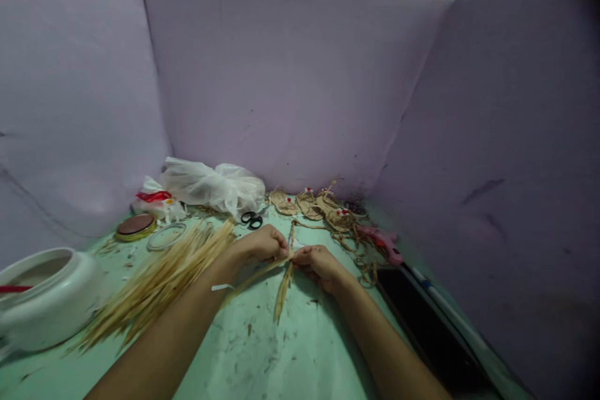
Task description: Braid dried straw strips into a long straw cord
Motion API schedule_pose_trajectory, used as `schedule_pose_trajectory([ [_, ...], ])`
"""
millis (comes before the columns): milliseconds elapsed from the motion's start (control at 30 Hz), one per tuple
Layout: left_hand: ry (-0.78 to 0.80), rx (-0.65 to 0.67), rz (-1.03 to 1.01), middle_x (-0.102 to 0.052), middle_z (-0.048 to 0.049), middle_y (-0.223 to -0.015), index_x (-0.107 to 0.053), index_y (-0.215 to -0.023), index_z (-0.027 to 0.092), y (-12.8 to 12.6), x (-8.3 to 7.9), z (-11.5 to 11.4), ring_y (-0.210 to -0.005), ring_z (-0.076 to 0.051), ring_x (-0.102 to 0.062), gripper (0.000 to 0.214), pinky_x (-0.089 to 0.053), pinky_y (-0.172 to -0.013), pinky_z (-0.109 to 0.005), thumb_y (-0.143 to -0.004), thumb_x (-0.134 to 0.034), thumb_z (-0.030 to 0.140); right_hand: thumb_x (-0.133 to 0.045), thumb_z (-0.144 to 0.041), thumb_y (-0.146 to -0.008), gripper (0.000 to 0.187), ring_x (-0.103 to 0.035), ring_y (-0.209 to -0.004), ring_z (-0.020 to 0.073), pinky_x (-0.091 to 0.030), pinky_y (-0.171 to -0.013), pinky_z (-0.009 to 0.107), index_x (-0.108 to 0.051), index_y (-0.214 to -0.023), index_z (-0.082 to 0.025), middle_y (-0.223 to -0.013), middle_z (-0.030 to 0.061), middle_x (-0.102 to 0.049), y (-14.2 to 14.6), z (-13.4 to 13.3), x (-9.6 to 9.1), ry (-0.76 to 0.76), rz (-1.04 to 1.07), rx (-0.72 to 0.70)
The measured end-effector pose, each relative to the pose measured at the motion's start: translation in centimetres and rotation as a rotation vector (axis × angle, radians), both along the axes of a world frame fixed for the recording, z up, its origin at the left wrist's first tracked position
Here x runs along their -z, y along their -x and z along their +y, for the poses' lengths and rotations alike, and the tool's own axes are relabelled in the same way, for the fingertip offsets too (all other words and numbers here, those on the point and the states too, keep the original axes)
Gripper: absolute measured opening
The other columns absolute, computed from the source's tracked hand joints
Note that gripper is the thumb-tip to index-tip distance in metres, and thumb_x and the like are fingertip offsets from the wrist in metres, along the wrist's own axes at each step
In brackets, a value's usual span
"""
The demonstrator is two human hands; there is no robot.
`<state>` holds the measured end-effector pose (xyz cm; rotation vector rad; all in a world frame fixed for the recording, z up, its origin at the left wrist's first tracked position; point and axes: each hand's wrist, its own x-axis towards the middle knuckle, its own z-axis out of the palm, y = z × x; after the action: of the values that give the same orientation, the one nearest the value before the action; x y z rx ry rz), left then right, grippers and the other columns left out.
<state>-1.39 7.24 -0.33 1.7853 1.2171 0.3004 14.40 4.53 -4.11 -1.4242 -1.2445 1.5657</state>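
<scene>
White jar (pixel 44 297) cut by left edge

A few thin, dry, tan straw strips (pixel 284 284) are pinched between the fingertips of both hands. From the pinch, one short bunch hangs down toward the person. Another strip slants off to the left, and a thin piece sticks up just above the fingers.

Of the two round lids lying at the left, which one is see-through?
The clear lid, nearer the straw bundle; the brown lid beside it is opaque with a yellowish rim.
</scene>
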Motion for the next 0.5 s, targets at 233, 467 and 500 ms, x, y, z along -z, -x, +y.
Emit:
schedule_pose_trajectory([
  [233,0.027,-0.052,-0.092,-0.042,0.0059,-0.044,-0.055,-0.065,0.014,0.0,2.5,0.9,-0.04,-0.006,-0.037,0.019,-0.027,-0.04,-0.018,-0.049,-0.055,0.024,-0.052,-0.015,-0.055,0.003,-0.02,-0.032,0.0029,-0.008,-0.036,0.021,-0.052,-0.054,-0.012,-0.037,-0.0057,-0.04,0.2,0.1,-0.2,0.012,0.014,0.029],
  [467,-0.073,-0.078,0.016,-0.042,0.0042,-0.042,-0.055,-0.058,0.013,-0.2,1.3,0.1,-0.037,-0.007,-0.037,0.013,-0.029,-0.039,-0.018,-0.049,-0.049,0.019,-0.052,-0.015,-0.057,0.004,-0.022,-0.032,0.0031,-0.008,-0.036,0.021,-0.053,-0.055,-0.012,-0.038,-0.0054,-0.039,-0.1,0.2,0.4,-0.006,0.019,0.003],
  [500,-0.058,-0.075,0.03,-0.042,0.0041,-0.041,-0.056,-0.059,0.013,-0.1,0.8,-0.1,-0.037,-0.007,-0.037,0.014,-0.029,-0.039,-0.019,-0.049,-0.049,0.019,-0.052,-0.015,-0.057,0.004,-0.021,-0.032,0.0029,-0.008,-0.036,0.021,-0.053,-0.055,-0.012,-0.038,-0.0055,-0.038,-0.1,0.2,0.4,-0.014,0.018,-0.005],
])
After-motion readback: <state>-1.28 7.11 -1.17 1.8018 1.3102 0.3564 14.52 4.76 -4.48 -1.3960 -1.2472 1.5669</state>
